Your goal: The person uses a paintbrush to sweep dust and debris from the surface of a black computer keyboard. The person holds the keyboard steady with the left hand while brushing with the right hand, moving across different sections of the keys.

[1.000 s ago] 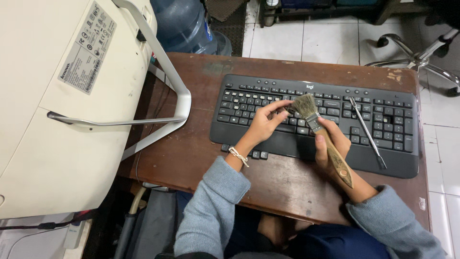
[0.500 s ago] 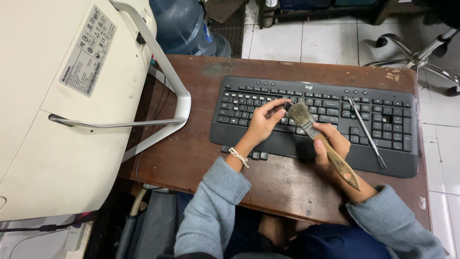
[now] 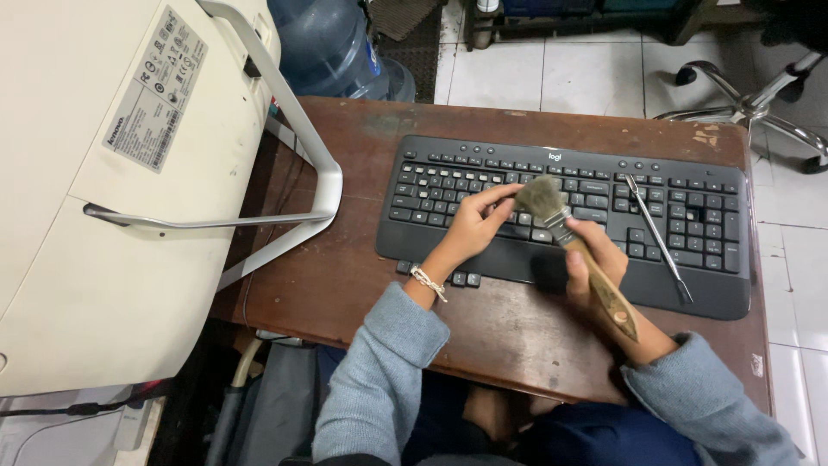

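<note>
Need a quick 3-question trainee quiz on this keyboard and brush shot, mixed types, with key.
1. True or false: the right hand holds the paintbrush by its wooden handle.
2. What does the left hand touch? A) brush bristles B) water bottle C) chair
3. What thin tool lies on the keyboard, right of the hands?

Key: 1 true; 2 A; 3 a slim metal tool, lying diagonally across the keys.
</note>
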